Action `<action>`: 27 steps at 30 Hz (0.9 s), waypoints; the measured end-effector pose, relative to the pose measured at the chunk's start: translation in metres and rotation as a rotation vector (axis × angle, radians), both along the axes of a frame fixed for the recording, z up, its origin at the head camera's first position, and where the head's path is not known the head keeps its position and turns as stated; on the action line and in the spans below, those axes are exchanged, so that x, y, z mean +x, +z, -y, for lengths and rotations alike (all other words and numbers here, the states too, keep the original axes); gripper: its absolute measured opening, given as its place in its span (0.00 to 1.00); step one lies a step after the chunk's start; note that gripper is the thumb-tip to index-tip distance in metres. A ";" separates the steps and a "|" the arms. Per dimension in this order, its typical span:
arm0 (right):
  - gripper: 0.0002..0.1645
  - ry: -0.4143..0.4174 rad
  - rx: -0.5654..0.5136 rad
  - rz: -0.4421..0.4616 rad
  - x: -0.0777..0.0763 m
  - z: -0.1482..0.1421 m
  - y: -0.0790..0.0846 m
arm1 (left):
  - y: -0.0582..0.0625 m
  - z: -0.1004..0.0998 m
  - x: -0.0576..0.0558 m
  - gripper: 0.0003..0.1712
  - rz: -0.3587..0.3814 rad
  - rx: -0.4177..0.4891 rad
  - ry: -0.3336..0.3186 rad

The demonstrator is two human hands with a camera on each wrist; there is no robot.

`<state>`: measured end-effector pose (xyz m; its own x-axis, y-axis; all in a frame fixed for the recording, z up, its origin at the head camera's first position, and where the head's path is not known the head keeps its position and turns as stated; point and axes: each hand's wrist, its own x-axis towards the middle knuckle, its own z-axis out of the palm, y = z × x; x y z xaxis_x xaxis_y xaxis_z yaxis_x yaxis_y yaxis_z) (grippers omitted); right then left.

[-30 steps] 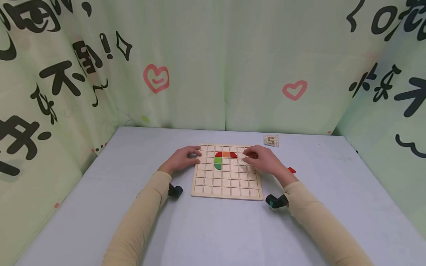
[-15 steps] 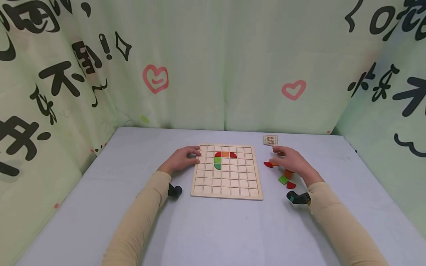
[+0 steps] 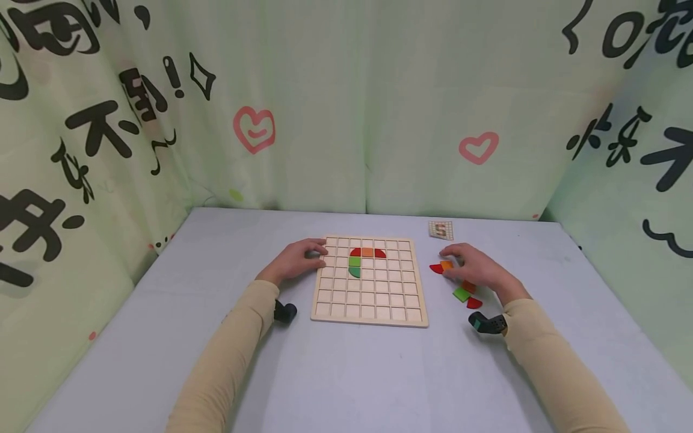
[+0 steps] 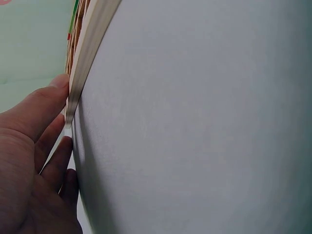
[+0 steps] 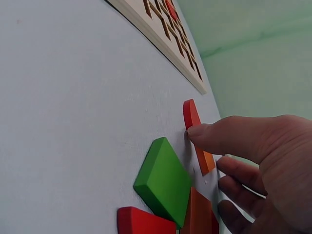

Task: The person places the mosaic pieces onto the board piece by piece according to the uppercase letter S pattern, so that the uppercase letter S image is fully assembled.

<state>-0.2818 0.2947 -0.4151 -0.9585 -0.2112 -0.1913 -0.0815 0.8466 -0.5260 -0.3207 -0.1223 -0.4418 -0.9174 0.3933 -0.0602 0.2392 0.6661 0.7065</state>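
In the head view my left hand (image 3: 295, 260) rests at the left edge of a wooden grid board (image 3: 368, 313), thumb and fingertips right at the rim. The left wrist view shows the thumb (image 4: 46, 105) against the board's edge (image 4: 90, 46), fingers fairly straight. My right hand (image 3: 476, 266) is over loose tiles right of the board, thumb and forefinger apart around an orange square tile (image 3: 446, 264). A red quarter-round tile (image 3: 436, 269) lies beside it. In the right wrist view the right thumb (image 5: 204, 135) overlaps the red and orange tiles.
On the board sit red (image 3: 355, 252), orange (image 3: 367, 252), light green (image 3: 354, 261) and dark green (image 3: 354, 272) tiles, plus another red one. A green tile (image 3: 462, 294), a red tile (image 3: 474, 303) and a darker orange tile (image 3: 468, 287) lie near my right wrist. A pattern card (image 3: 441, 230) lies behind.
My right hand has moved from the board's right side to the loose tiles, then shifted slightly, uncovering more of the orange tile. The left hand has stayed at the board's edge.
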 end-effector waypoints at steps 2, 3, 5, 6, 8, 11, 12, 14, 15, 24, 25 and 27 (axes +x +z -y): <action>0.32 0.001 0.000 -0.013 0.000 0.000 -0.001 | 0.000 0.000 0.000 0.18 0.001 0.002 -0.001; 0.30 0.000 0.001 -0.019 0.000 0.000 -0.001 | 0.000 0.000 0.000 0.18 0.002 0.003 -0.002; 0.27 -0.007 0.005 -0.029 0.000 0.001 -0.002 | 0.000 0.000 -0.001 0.18 0.003 0.005 -0.002; 0.25 -0.008 0.007 -0.034 -0.001 0.000 -0.002 | 0.000 0.000 -0.001 0.18 0.002 0.004 -0.002; 0.22 -0.011 0.014 -0.048 -0.001 0.001 -0.004 | 0.000 0.000 0.000 0.18 -0.001 0.001 -0.004; 0.20 -0.008 0.018 -0.069 -0.001 0.001 -0.005 | 0.000 0.000 0.000 0.18 -0.005 -0.003 -0.003; 0.19 -0.007 0.019 -0.074 -0.001 0.000 -0.005 | 0.000 0.000 0.001 0.18 -0.006 -0.004 -0.003; 0.20 -0.008 0.020 -0.077 0.000 0.001 -0.006 | 0.000 0.000 0.001 0.18 -0.002 -0.003 -0.002; 0.21 -0.009 0.021 -0.077 0.000 0.001 -0.006 | 0.000 -0.001 0.002 0.18 0.001 -0.001 -0.001; 0.26 -0.012 0.041 -0.067 0.000 0.001 -0.004 | -0.001 0.000 0.000 0.19 0.000 -0.007 -0.002; 0.26 -0.010 0.042 -0.070 0.000 0.000 -0.004 | -0.001 0.000 0.000 0.19 -0.001 -0.008 -0.003; 0.24 -0.008 0.043 -0.077 -0.001 -0.001 -0.005 | -0.001 0.000 0.000 0.19 0.001 -0.012 -0.002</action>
